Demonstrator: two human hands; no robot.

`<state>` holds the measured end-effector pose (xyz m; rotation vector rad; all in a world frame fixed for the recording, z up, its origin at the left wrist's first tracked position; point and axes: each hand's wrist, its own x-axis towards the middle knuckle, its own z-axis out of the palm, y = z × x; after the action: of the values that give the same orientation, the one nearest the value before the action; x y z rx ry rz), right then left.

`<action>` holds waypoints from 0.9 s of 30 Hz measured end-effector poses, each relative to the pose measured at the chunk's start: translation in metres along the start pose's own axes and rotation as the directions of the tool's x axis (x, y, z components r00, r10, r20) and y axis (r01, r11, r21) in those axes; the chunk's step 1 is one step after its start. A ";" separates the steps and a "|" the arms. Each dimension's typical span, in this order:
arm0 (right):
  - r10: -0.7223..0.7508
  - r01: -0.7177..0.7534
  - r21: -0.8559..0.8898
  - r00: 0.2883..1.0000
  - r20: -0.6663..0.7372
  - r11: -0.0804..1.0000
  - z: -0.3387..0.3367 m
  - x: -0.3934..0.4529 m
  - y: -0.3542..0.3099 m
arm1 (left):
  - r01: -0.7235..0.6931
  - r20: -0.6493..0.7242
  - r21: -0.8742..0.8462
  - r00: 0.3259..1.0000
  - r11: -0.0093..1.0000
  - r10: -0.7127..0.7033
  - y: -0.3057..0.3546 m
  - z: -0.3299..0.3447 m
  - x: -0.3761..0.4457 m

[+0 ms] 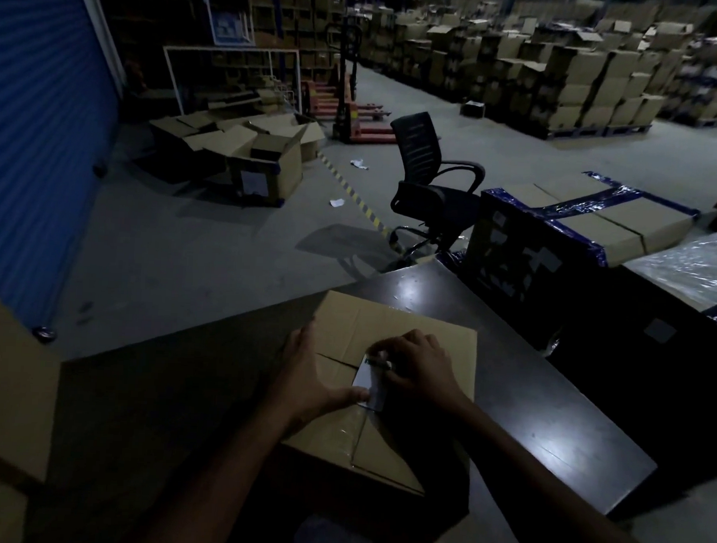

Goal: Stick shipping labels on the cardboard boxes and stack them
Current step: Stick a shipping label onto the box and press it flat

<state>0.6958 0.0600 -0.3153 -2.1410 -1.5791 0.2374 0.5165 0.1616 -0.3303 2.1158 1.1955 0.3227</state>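
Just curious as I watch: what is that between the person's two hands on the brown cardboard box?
In the head view, a small white shipping label lies on the box, the left hand and right hand pressing it.

Dark glossy table (524, 408), one taped cardboard box (380, 451) flat on it, perhaps slightly overhanging the near edge.

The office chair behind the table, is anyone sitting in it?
No, the office chair stands with a bare seat on the floor beyond the table, and nobody is in it.
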 end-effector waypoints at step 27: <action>0.256 -0.266 -0.015 0.942 -0.216 0.964 0.003 -0.071 -0.013 | 0.061 -0.012 -0.103 0.998 0.993 -0.062 0.006 -0.006 -0.009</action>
<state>0.6611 -0.0024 -0.3215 -2.3225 -1.1913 0.0551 0.5121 0.1544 -0.3211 1.9878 1.2244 0.3654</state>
